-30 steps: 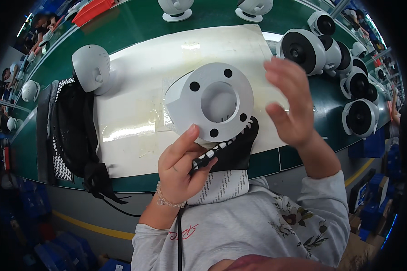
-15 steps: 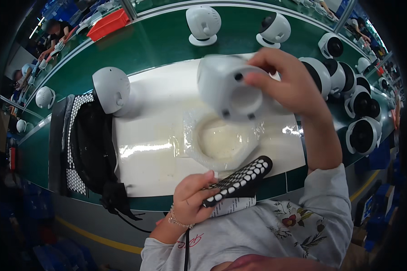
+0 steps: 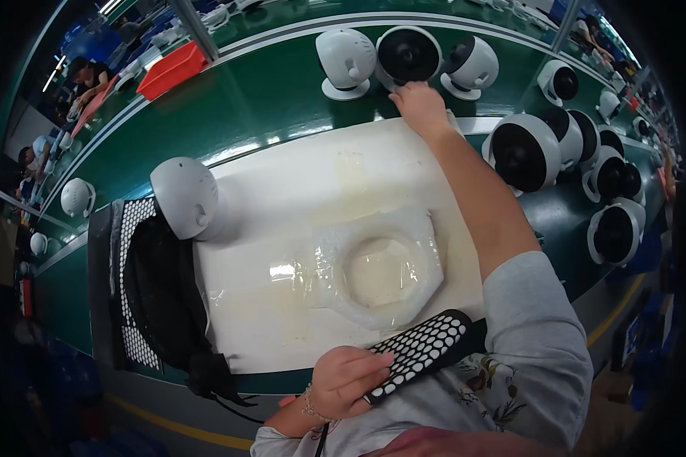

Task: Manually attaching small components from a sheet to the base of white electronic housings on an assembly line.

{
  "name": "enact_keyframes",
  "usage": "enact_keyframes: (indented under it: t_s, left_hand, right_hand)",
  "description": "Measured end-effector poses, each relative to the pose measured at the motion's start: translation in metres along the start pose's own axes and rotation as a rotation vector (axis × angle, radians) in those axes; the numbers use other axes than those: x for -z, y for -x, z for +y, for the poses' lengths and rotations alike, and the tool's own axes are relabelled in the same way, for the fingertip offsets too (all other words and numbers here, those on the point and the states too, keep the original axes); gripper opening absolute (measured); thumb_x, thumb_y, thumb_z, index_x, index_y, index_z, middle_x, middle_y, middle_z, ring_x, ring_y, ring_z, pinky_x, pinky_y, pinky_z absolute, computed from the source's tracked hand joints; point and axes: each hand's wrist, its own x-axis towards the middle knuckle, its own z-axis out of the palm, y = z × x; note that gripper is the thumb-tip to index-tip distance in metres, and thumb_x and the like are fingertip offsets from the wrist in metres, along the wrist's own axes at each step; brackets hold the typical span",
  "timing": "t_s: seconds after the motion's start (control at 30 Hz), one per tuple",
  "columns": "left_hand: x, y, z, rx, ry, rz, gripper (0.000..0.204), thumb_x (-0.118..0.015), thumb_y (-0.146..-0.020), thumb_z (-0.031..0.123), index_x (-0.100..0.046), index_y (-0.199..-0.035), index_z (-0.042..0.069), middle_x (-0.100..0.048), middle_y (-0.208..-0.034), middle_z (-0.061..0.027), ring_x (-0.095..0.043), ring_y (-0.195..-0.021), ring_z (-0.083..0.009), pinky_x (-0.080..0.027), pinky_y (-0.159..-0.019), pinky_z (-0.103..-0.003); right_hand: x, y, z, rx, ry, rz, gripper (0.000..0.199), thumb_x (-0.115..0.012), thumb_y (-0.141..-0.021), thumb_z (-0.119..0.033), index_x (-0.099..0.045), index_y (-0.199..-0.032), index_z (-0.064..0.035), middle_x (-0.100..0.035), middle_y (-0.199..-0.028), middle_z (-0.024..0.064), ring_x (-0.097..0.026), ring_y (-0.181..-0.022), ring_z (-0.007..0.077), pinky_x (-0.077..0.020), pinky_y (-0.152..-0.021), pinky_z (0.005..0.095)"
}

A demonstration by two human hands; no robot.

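Note:
At the far side of the bench, my right hand (image 3: 421, 107) is closed at the base of a white round fan-like unit (image 3: 408, 55), whose black front faces me. The unit stands upright between two similar white units, one on its left (image 3: 345, 59) and one on its right (image 3: 476, 65). Close to my body, my left hand (image 3: 351, 381) holds the end of a black strip with white dots (image 3: 423, 350), its fingers curled over the dotted face. A plastic-wrapped octagonal ring (image 3: 328, 270) lies on the white board (image 3: 267, 198) in front of me.
On the left, another white unit (image 3: 183, 196) stands beside a black cloth bundle (image 3: 160, 274) and a dotted black panel (image 3: 137, 335). Several black-fronted units (image 3: 522, 152) crowd the right side. A red tray (image 3: 171, 70) sits at the back left. Other people work beyond.
My right hand has carried the white unit from above the octagonal ring to the far side, where it now stands upright between two others. My left hand keeps the dotted strip, now turned more face-up.

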Motion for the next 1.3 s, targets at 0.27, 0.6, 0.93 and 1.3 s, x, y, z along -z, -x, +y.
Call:
enact_keyframes:
  t_s: [0.27, 0.6, 0.93, 1.3]
  left_hand:
    - [0.002, 0.001, 0.001, 0.023, 0.017, -0.028, 0.027, -0.06, -0.058, 0.005, -0.062, -0.084, 0.0, -0.061, -0.099, -0.0091, -0.059, -0.072, -0.0223, -0.047, -0.059, -0.031]
    - [0.002, -0.003, 0.005, 0.119, 0.011, 0.006, 0.024, -0.067, -0.059, 0.001, -0.055, -0.079, 0.002, -0.062, -0.086, -0.012, -0.059, -0.069, -0.0236, -0.047, -0.058, -0.031]
    - [0.004, 0.002, 0.005, 0.197, 0.042, 0.022, 0.028, -0.066, -0.06, -0.001, -0.052, -0.084, 0.002, -0.062, -0.087, -0.0136, -0.06, -0.073, -0.0253, -0.048, -0.062, -0.032]
    - [0.002, 0.002, 0.003, 0.188, 0.02, 0.044, 0.027, -0.067, -0.06, 0.0, -0.055, -0.085, 0.001, -0.062, -0.092, -0.0113, -0.06, -0.075, -0.0248, -0.048, -0.062, -0.031]
  right_hand:
    - [0.022, 0.014, 0.04, -0.584, -0.06, -0.213, 0.038, -0.046, -0.083, -0.028, -0.052, -0.113, -0.004, -0.052, -0.115, 0.0143, -0.047, -0.11, 0.0275, -0.0368, -0.092, 0.0384]
    - [-0.005, 0.011, 0.065, -0.78, 0.139, -0.08, 0.047, -0.044, -0.078, -0.03, -0.048, -0.118, -0.0049, -0.046, -0.123, 0.0138, -0.04, -0.115, 0.0299, -0.0279, -0.09, 0.0467]
    - [-0.017, 0.012, 0.096, -0.828, 0.279, 0.111, 0.043, -0.045, -0.076, -0.026, -0.048, -0.114, -0.005, -0.048, -0.117, 0.0131, -0.04, -0.113, 0.0311, -0.0285, -0.089, 0.0486]
    - [0.009, 0.024, 0.104, -0.798, -0.022, 0.675, 0.018, -0.052, -0.081, -0.015, -0.057, -0.098, -0.0146, -0.053, -0.103, 0.0105, -0.046, -0.099, 0.0321, -0.0347, -0.079, 0.0482]
